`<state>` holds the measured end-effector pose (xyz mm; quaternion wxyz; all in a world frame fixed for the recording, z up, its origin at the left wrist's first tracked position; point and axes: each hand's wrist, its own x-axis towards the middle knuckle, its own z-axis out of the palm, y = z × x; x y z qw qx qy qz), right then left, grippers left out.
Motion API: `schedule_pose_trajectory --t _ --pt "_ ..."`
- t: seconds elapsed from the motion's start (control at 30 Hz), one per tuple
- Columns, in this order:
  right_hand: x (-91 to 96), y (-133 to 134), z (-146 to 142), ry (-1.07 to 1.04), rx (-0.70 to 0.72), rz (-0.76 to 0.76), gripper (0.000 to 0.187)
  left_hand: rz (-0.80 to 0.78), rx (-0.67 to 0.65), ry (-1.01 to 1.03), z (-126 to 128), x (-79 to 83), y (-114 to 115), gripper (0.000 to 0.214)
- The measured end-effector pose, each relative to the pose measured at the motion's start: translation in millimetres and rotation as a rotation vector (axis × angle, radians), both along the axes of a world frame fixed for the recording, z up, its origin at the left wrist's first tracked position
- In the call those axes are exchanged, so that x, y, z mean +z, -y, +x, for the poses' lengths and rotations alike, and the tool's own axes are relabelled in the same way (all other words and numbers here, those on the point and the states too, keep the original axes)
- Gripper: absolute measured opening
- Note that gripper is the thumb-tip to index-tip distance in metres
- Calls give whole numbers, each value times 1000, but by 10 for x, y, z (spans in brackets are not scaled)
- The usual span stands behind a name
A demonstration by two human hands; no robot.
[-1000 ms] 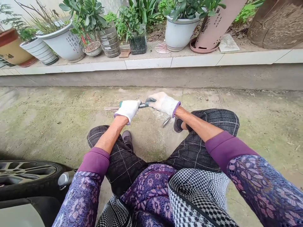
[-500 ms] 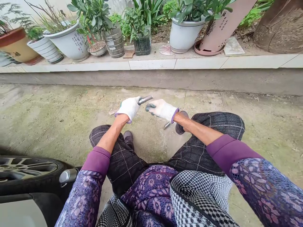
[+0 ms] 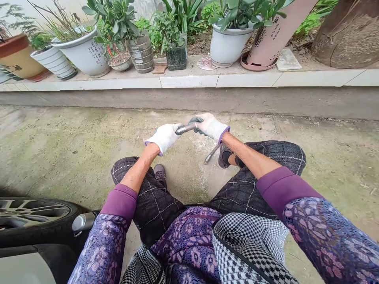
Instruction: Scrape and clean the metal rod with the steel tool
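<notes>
My left hand, in a white work glove with a purple cuff, is closed around a short grey metal rod with a shiny, ribbed-looking section beside the glove. My right hand, in a matching glove with a dark green palm side, has its fingers wrapped around the rod's other end. The rod is held roughly level above the ground, and both its ends are hidden by the gloves. A second thin metal rod lies on the concrete below my right wrist, next to my right shoe.
Potted plants, among them a white pot and a pink planter, line a tiled ledge ahead. At lower left are a car wheel and a silver-capped flask-like object. My knees flank the work area.
My right hand has moved up and closed on the free end of the rod. More of the rod on the ground now shows. My left hand keeps its hold.
</notes>
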<state>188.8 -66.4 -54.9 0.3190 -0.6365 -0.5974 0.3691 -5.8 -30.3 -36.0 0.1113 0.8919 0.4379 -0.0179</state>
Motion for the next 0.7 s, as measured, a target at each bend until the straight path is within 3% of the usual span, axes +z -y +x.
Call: schedule_pose_trajectory --t 0.1,0.17,0.37,0.47,0.57,0.7 --pt "-22 75 -120 4 47 -1 21 7 116 210 -23 5 -40 33" --pt "-10 147 -206 101 142 56 20 10 182 227 -26 2 -63 33" --pt "140 283 -294 196 309 119 19 96 187 -159 -28 -64 -83 34" --pt "186 190 -175 206 244 187 18 141 54 -325 -22 -118 -56 35" --pt "163 45 -19 169 115 229 18 94 -66 -339 3 -111 -18 34" --pt "86 -25 51 39 -7 141 19 88 -3 -148 6 -33 -15 30"
